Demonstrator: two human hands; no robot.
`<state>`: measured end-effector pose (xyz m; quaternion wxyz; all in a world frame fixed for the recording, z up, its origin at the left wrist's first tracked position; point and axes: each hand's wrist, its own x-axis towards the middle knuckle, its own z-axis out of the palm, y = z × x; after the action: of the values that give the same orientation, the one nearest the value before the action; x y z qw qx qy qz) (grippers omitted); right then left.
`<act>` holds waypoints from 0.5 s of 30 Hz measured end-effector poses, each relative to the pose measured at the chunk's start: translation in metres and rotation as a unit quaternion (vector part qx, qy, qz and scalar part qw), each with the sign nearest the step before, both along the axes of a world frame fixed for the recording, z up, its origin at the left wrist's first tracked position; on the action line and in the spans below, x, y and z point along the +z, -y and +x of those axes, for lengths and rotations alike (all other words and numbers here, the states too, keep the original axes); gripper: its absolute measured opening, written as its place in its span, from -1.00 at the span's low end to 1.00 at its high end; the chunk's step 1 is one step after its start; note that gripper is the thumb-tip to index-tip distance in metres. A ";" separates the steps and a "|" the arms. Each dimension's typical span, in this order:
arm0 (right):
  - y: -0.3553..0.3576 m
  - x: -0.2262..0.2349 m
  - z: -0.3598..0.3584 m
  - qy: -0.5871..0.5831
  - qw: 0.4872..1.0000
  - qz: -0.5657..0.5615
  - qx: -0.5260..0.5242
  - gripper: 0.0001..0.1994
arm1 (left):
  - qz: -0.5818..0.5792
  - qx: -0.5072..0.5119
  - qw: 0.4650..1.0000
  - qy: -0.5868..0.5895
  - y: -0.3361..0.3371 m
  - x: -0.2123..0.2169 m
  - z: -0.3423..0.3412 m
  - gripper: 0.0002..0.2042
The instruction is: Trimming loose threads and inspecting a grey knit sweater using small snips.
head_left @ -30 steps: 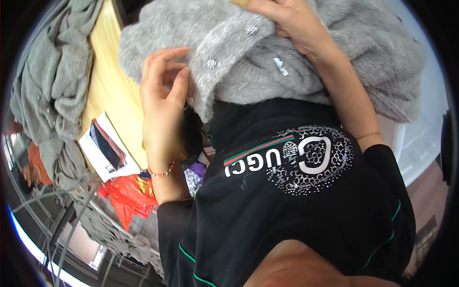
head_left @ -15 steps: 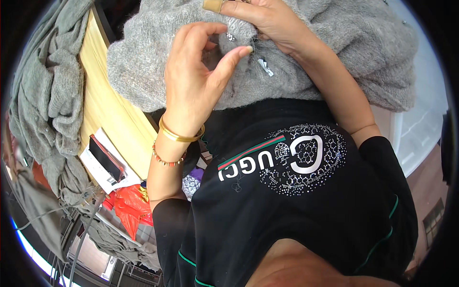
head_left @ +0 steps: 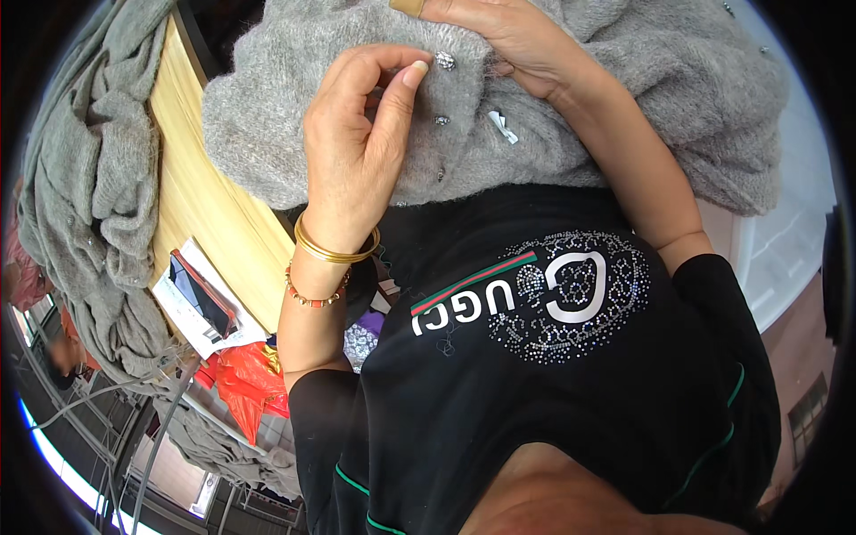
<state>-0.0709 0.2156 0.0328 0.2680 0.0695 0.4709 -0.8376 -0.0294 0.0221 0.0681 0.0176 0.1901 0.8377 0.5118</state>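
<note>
My left hand [head_left: 357,134], pinched narrow, works just beside a glittering button [head_left: 444,61] while my right hand [head_left: 526,45] grips the grey knit garment [head_left: 285,107] before me, near a pale wooden table [head_left: 201,152] (phone [head_left: 201,292] on white paper [head_left: 242,337], red bag [head_left: 245,383] alongside).

Across the chest of your black short-sleeved T-shirt [head_left: 535,410]: a row of lg. white block ltrs [head_left: 468,312], upside down in this view. At the row's R end, one extra-big white ltr [head_left: 575,316] sits amid a round pattern of silver studs [head_left: 626,332]; a red-&-green striped bar [head_left: 474,283] slants along the row. On the fuzzy grey knit garment [head_left: 294,116] before you, a sm. narrow white label [head_left: 503,127]: any print's too tiny to read. Ditto the flat white paper sheet [head_left: 245,334] to your L.
</note>
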 end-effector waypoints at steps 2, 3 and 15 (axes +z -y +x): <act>0.000 0.003 0.000 0.020 0.999 -0.027 -0.008 -0.68 | -0.002 0.001 1.000 0.017 0.007 0.001 -0.001 -0.87; -0.001 0.005 -0.001 0.020 0.999 -0.029 -0.004 -0.68 | -0.055 -0.006 0.997 -0.052 0.012 0.002 -0.002 -0.73; -0.064 0.133 -0.030 0.011 0.701 -0.035 -0.712 -0.55 | -0.377 0.092 0.913 -0.126 0.078 -0.003 -0.018 -0.10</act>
<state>-0.1013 0.2795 0.1658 -0.4012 0.3841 0.2481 -0.7937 -0.0474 -0.0562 0.0647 -0.0647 0.1544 0.9774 0.1295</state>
